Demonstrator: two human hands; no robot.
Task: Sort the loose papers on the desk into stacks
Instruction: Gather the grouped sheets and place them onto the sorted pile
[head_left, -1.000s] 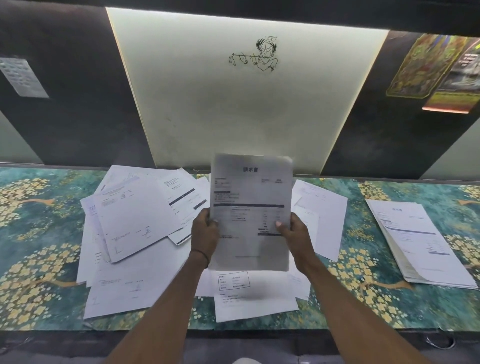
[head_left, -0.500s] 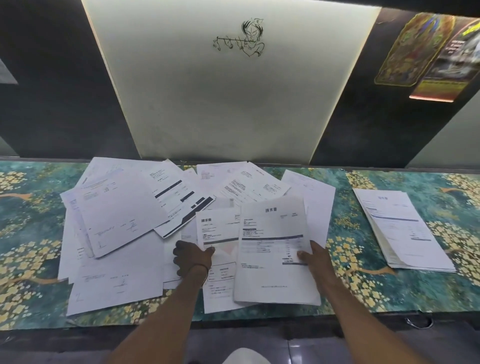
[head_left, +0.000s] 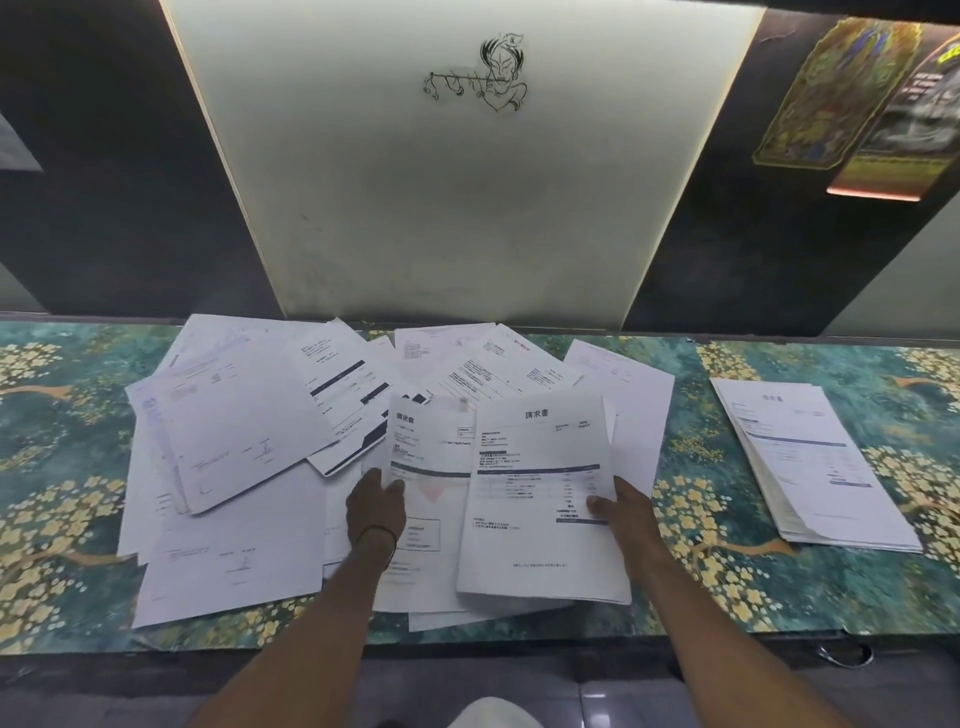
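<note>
a person's right hand (head_left: 628, 514), lower centre-right of the frame, pinches a printed sheet (head_left: 540, 499) by its right edge, thumb on top, fingers underneath. the left hand (head_left: 375, 506), just left of centre, pinches the left edge of a second sheet (head_left: 431, 457), which lies partly under the 1st. loose papers (head_left: 234, 441) overlap across the centre and left of the teal flowered tabletop (head_left: 57, 467). 1 neat stack (head_left: 810, 462) sits well apart at the right. each sheet is likely very light, thin and floppy, sagging when held by 1 edge, sliding easily over its neighbours and creasing if squeezed. best taken at a free edge or corner, thumb above, fingers below.
</note>
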